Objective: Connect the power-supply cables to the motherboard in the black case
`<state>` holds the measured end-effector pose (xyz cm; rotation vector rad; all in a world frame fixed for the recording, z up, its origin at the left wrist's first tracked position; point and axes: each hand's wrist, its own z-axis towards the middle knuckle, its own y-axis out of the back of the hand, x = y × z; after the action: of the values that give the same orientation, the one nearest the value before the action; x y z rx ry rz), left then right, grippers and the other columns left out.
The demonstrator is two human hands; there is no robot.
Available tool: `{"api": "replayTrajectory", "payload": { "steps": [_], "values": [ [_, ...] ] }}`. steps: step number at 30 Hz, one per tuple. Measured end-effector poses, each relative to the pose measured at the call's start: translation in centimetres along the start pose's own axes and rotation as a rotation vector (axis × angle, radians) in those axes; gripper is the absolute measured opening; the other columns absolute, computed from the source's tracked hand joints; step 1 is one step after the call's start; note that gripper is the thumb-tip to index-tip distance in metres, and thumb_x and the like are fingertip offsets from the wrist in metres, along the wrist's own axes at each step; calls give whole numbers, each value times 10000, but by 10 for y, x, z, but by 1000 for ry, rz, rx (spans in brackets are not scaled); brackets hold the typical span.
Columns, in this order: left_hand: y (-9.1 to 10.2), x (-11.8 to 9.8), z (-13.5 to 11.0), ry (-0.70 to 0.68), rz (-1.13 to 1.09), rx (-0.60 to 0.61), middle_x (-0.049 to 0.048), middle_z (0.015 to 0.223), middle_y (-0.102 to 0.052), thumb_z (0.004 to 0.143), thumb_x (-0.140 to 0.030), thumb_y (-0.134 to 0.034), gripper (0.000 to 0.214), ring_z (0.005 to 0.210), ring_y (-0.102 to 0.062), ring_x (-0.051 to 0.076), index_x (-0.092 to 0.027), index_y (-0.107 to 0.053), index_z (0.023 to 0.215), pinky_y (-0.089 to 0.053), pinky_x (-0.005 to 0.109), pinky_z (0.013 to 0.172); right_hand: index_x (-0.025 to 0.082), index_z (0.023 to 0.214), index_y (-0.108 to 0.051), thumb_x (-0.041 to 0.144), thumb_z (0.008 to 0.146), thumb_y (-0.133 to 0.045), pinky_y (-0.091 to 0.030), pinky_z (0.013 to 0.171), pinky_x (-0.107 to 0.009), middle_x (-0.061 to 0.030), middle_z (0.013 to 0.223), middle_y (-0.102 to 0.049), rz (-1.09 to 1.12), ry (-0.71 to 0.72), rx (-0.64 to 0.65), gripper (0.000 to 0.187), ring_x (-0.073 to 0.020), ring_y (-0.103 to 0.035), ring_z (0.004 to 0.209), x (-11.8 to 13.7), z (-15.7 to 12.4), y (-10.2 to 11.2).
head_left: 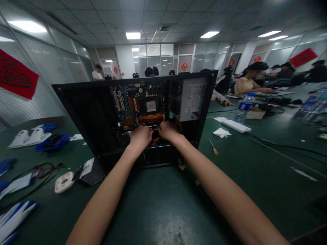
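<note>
While both hands reach into one open computer case standing on the desk (158, 207), the left hand (141, 137) and the right hand (168, 131) meet low inside it, fingers curled inward at a red cable (154, 129); their fingertips are hidden, so I cannot tell whether either one grips. The computer case (135, 81) is straight ahead, holding one motherboard (157, 91) above the hands and one power supply (192, 98) above and right of the right hand. More wires under the fingers are too dark to count. One screwdriver (216, 150) lies right of the right hand, with one crumpled tissue (222, 132), one white power strip (236, 125) and one blue-labelled bottle (246, 107) beyond it; further bottles at far right blur together. Left of the left hand are one dark box (89, 173), one pale squarish object (64, 182) and one blue tray (52, 142); a blue-and-white glove (17, 217) nearer the wearer is cut off by the edge. Beyond the hands, the case blocks the desk behind it and partly covers a co-worker's arm, whose hand (226, 101) shows past its right side.
</note>
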<state>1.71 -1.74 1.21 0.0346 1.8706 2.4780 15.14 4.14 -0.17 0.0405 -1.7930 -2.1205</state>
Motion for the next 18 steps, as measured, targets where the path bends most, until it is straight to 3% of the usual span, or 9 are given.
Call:
{"api": "replayTrajectory", "payload": {
  "steps": [11, 15, 18],
  "values": [
    [-7, 15, 7, -55, -212, -11, 128, 905, -771, 987, -391, -501, 372, 879, -715, 242, -166, -788, 916, -500, 314, 801, 155, 1190, -737, 333, 973, -510, -526, 826, -318, -182, 1167, -733, 33, -28, 8, 361, -282, -704, 1088, 1, -3, 3],
    [-7, 27, 9, -26, -171, -151, 142, 1026, -772, 1003, -299, -465, 346, 986, -709, 251, -140, -772, 1035, -487, 317, 879, 162, 1160, -747, 333, 976, -506, -531, 812, -315, -173, 1149, -739, 45, -17, 1, 348, -279, -713, 1065, 1, -3, 1],
    [-9, 31, 14, -48, -145, -114, 139, 1082, -767, 976, -248, -513, 295, 1045, -700, 251, -141, -767, 1082, -481, 311, 916, 162, 1171, -744, 316, 975, -508, -534, 824, -323, -176, 1153, -738, 51, -15, -4, 344, -284, -710, 1076, 1, -4, 3]
  ]
}}
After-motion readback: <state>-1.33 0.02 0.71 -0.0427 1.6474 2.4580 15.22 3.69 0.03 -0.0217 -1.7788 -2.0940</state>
